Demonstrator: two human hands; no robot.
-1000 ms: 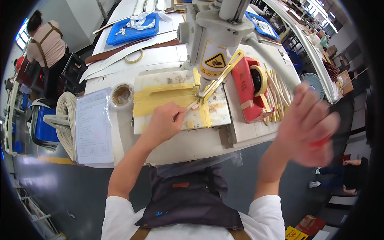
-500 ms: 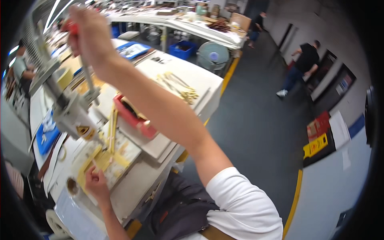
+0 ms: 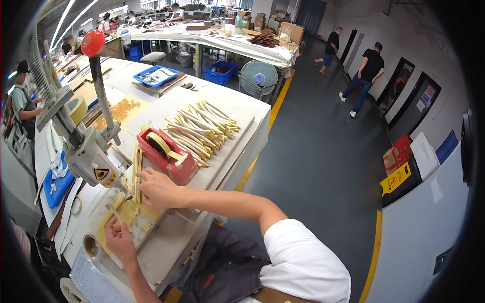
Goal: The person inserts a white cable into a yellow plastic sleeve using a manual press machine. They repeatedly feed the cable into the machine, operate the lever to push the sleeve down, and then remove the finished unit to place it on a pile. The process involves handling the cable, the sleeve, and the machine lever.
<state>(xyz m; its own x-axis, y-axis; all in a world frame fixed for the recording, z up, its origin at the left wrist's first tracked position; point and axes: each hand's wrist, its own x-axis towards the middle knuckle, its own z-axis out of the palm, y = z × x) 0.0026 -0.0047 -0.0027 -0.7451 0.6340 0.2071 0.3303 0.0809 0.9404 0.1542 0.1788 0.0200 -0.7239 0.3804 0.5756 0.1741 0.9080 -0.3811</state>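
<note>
My left hand (image 3: 120, 237) is closed on a thin cream strip (image 3: 114, 212), low over the yellowed work board (image 3: 144, 216). My right hand (image 3: 160, 191) is at the far side of the board, its fingers bent in beside narrow yellow-edged strips (image 3: 136, 171); whatever they pinch is hidden. Left of those fingers, the head of a hand press (image 3: 98, 164) points down at the board. Its lever (image 3: 99, 83) stands up, topped by a red ball knob (image 3: 93, 43) that neither hand touches. A small pinkish piece (image 3: 137, 211) rests below the press tip.
A red tape dispenser (image 3: 169, 156) stands beyond my right hand, near a pile of cream strips with yellow ends (image 3: 202, 129). Blue trays (image 3: 157, 76) lie farther off and at the left. A fan (image 3: 258, 80) stands past the table end. Two people walk the aisle; others work at tables.
My right hand has let go of the lever's red knob and come down to the strips beside the press. My left hand stays low at the board with its strip.
</note>
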